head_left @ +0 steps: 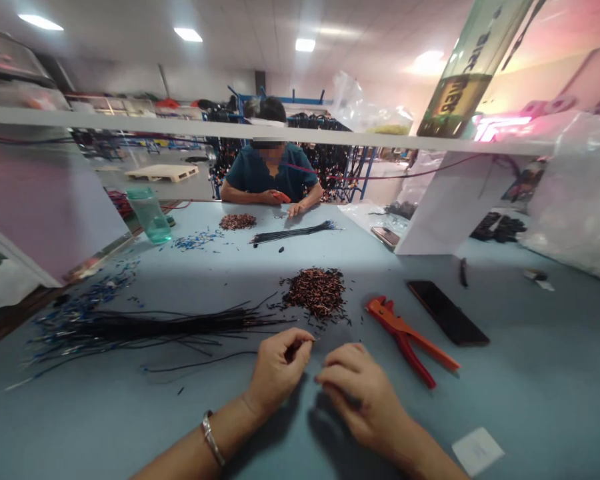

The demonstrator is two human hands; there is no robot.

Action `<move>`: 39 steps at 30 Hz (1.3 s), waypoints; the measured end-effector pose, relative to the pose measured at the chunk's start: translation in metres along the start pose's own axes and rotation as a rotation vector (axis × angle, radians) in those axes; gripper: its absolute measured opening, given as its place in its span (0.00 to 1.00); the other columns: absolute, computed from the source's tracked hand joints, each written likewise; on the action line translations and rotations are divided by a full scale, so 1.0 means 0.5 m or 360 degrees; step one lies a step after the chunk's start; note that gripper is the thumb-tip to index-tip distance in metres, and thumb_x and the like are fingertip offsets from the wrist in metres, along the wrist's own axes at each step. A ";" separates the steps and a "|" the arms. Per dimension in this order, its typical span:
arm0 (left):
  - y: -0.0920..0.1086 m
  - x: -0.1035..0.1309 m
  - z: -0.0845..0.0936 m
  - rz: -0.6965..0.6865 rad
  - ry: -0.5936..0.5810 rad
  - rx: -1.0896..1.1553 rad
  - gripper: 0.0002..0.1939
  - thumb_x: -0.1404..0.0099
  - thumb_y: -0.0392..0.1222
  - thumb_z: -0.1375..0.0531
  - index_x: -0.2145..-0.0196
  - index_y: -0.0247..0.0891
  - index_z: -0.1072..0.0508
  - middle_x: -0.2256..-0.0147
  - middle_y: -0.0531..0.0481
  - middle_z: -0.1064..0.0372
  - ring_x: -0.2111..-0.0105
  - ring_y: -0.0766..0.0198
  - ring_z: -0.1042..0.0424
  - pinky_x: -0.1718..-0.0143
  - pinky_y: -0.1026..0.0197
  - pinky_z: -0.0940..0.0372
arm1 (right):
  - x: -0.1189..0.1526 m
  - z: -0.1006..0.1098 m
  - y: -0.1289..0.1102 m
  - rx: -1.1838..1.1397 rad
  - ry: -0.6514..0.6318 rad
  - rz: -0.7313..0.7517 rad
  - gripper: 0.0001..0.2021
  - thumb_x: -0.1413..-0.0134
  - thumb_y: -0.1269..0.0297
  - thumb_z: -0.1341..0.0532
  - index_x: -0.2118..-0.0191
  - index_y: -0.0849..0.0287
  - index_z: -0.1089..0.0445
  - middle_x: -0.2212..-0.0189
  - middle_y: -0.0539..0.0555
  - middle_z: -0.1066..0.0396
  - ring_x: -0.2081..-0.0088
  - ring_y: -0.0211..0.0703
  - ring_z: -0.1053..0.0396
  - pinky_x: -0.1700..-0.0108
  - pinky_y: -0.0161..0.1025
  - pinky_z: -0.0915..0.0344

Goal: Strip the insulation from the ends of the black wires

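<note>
Thumb and fingertips of my left hand (283, 360) are pinched on a thin black wire (215, 363). Its tail runs left over the table, and a short tip shows beyond the fingers. Close beside it on the right, my right hand (363, 393) is curled with its fingertips together; whatever they may hold is too small to make out. Just beyond both hands lies a pile of small copper-and-black pieces (316, 293). A bundle of black wires (165, 325) with blue ends stretches out to the left.
Right of the pile are orange-red handled pliers (405, 337) and a black phone (447, 312). A white paper square (478, 452) lies near the front. Across the table a person (273, 173) holds a red tool. A white shelf (290, 133) spans overhead, bearing a bottle (463, 87).
</note>
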State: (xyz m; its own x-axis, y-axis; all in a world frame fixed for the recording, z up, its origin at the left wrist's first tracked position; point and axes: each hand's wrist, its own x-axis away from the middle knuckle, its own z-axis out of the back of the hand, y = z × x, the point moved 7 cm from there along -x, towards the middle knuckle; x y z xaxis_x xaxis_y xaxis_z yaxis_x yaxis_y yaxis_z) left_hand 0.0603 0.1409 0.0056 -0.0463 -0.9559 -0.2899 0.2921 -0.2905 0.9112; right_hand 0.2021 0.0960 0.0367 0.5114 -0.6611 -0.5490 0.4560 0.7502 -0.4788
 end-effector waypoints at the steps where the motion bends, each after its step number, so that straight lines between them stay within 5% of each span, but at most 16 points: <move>1: -0.003 -0.002 0.002 0.0015 0.0013 -0.0005 0.11 0.41 0.43 0.42 0.71 0.35 0.23 0.79 0.52 0.31 0.79 0.67 0.38 0.77 0.67 0.43 | -0.003 -0.019 -0.023 -0.0039 -0.0139 0.0078 0.12 0.45 0.76 0.45 0.64 0.54 0.26 0.68 0.52 0.27 0.66 0.43 0.31 0.60 0.42 0.38; 4: -0.014 -0.008 0.009 0.0068 0.0061 -0.0010 0.11 0.40 0.44 0.43 0.71 0.35 0.23 0.79 0.52 0.32 0.78 0.67 0.37 0.77 0.68 0.43 | 0.006 -0.053 -0.054 -0.0067 -0.0500 0.0267 0.15 0.54 0.78 0.42 0.65 0.52 0.26 0.66 0.50 0.27 0.66 0.42 0.34 0.58 0.44 0.40; 6: -0.020 -0.010 0.011 0.0092 0.0074 -0.0003 0.12 0.40 0.45 0.43 0.71 0.35 0.23 0.79 0.53 0.32 0.78 0.67 0.38 0.77 0.68 0.43 | 0.014 -0.053 -0.039 0.0020 -0.0556 0.0304 0.16 0.55 0.78 0.41 0.64 0.51 0.25 0.66 0.50 0.27 0.67 0.43 0.35 0.58 0.45 0.41; 10: -0.024 -0.011 0.008 0.0100 0.0074 0.0024 0.11 0.41 0.44 0.42 0.72 0.36 0.23 0.79 0.53 0.32 0.79 0.67 0.38 0.77 0.67 0.43 | 0.017 0.008 0.046 0.0476 -0.0057 -0.0082 0.18 0.45 0.77 0.46 0.52 0.57 0.26 0.62 0.61 0.29 0.62 0.51 0.34 0.59 0.49 0.40; 12: -0.024 -0.011 0.008 0.0098 0.0072 0.0034 0.11 0.41 0.44 0.42 0.72 0.36 0.24 0.79 0.53 0.32 0.79 0.67 0.37 0.77 0.67 0.43 | 0.019 0.023 0.049 0.0438 0.0056 -0.0076 0.20 0.44 0.77 0.47 0.49 0.57 0.27 0.58 0.61 0.31 0.58 0.51 0.34 0.58 0.49 0.38; 17: -0.021 -0.011 0.009 0.0069 0.0055 0.0030 0.11 0.40 0.44 0.43 0.71 0.35 0.24 0.78 0.52 0.31 0.78 0.67 0.35 0.76 0.67 0.41 | 0.011 -0.022 -0.015 0.0173 -0.0277 0.0256 0.17 0.47 0.76 0.44 0.55 0.54 0.26 0.59 0.57 0.29 0.61 0.48 0.33 0.59 0.48 0.37; 23: 0.000 -0.005 -0.003 -0.0053 -0.0055 -0.0008 0.09 0.40 0.41 0.43 0.72 0.35 0.25 0.80 0.54 0.34 0.80 0.68 0.38 0.78 0.68 0.43 | 0.004 0.012 0.057 0.0110 0.0150 -0.0214 0.09 0.40 0.72 0.46 0.62 0.57 0.29 0.66 0.57 0.27 0.65 0.45 0.29 0.63 0.41 0.32; 33: 0.021 0.010 -0.015 -0.0242 -0.0171 -0.0094 0.08 0.40 0.36 0.43 0.71 0.36 0.24 0.77 0.52 0.32 0.79 0.68 0.39 0.76 0.67 0.45 | -0.034 0.001 0.048 -0.0090 0.0046 -0.0406 0.05 0.41 0.67 0.43 0.63 0.57 0.30 0.69 0.53 0.26 0.72 0.40 0.29 0.68 0.36 0.32; 39: 0.018 0.010 -0.012 -0.0211 -0.0123 -0.0132 0.08 0.40 0.35 0.43 0.73 0.35 0.25 0.78 0.52 0.33 0.79 0.68 0.40 0.77 0.67 0.45 | -0.047 -0.011 0.057 -0.0073 0.0097 -0.0316 0.07 0.41 0.69 0.44 0.69 0.56 0.30 0.74 0.51 0.28 0.73 0.41 0.30 0.70 0.34 0.34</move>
State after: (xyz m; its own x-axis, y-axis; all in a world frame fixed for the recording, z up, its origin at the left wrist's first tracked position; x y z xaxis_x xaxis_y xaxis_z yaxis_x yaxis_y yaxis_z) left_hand 0.0687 0.1339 0.0108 -0.1618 -0.9109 -0.3796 0.3560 -0.4126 0.8385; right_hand 0.1989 0.1328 0.0323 0.3692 -0.7954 -0.4807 0.5088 0.6059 -0.6116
